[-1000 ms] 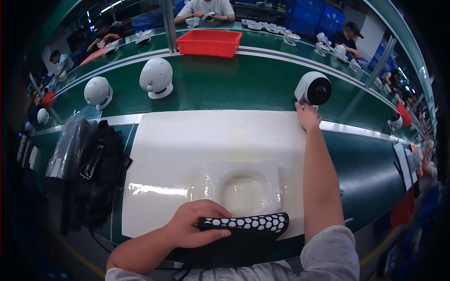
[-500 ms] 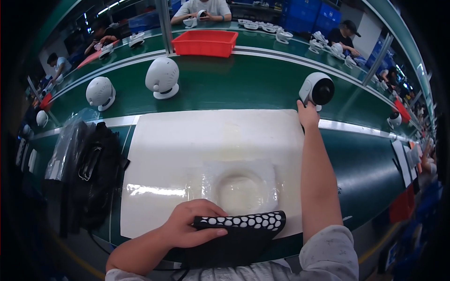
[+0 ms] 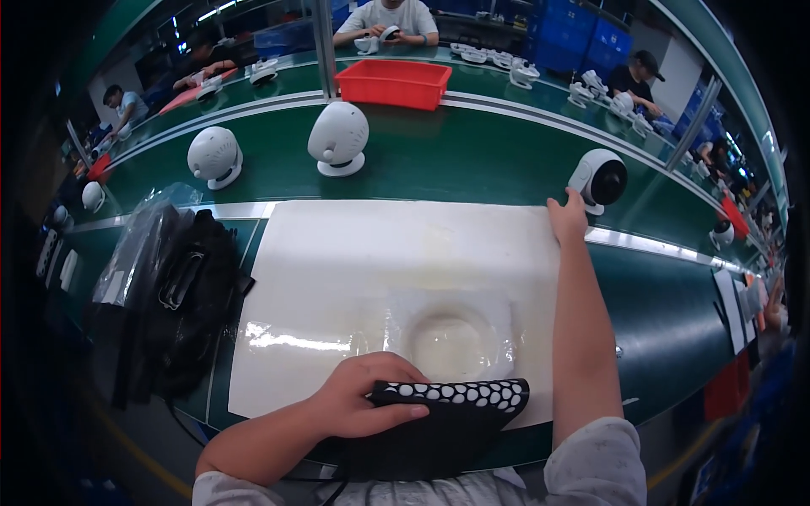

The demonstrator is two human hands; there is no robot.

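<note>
Bright, even overhead light. Glare streaks on the white mat [image 3: 354, 253] and on the metal strip along the green table [image 3: 472, 160]. Soft shadows. Strong fisheye bending; black vignette at corners. Centre sharp, far background slightly soft.

Green bench [image 3: 675, 320]: white mat [image 3: 380, 253], black bag [image 3: 190, 304], 3 white fans [image 3: 339, 139].

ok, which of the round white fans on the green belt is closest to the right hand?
The fan at the right with its dark face showing, just beyond the right hand. The other two fans stand further left, white backs showing.
</note>
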